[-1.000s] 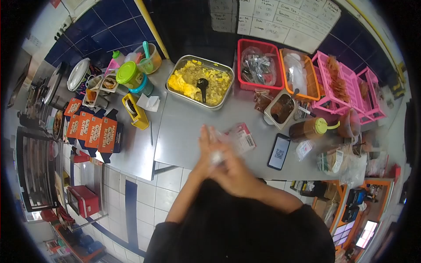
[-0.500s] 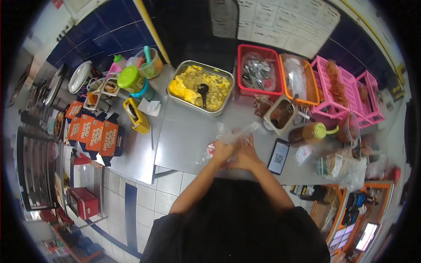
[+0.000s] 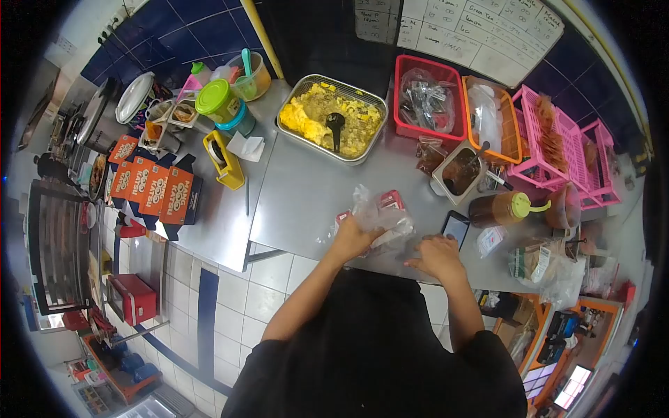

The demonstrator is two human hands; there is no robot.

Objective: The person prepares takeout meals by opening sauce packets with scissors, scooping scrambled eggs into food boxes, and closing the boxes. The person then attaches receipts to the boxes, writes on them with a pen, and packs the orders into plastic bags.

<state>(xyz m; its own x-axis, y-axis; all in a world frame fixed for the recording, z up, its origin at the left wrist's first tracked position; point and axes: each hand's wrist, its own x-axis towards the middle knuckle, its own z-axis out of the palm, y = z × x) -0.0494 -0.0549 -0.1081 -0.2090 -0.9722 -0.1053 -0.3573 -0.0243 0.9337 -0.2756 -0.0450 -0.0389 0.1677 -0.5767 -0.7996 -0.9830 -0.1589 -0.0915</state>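
My left hand [image 3: 354,240] is closed on a clear plastic bag [image 3: 362,203] on the metal table. Red-and-white packets [image 3: 391,200] show through the crumpled plastic. To the right, my right hand [image 3: 439,258] is held low over the table's front edge with its fingers apart and nothing visible in them. Its fingertips overlap the lower end of a smartphone [image 3: 456,227]; whether they touch it I cannot tell. Part of the phone's screen is covered by the hand.
Behind the bag stands a metal tray [image 3: 296,139] of yellow food with a black spoon [image 3: 335,131]. A red basket [image 3: 460,138], a sauce container [image 3: 437,182] and a sauce bottle [image 3: 491,209] are at the right. Orange boxes [image 3: 178,194] and a yellow tape dispenser [image 3: 226,167] stand left.
My right hand has let go of the bag and moved right to the phone. The left hand still grips the bag. The QR code seen earlier on the phone no longer shows.
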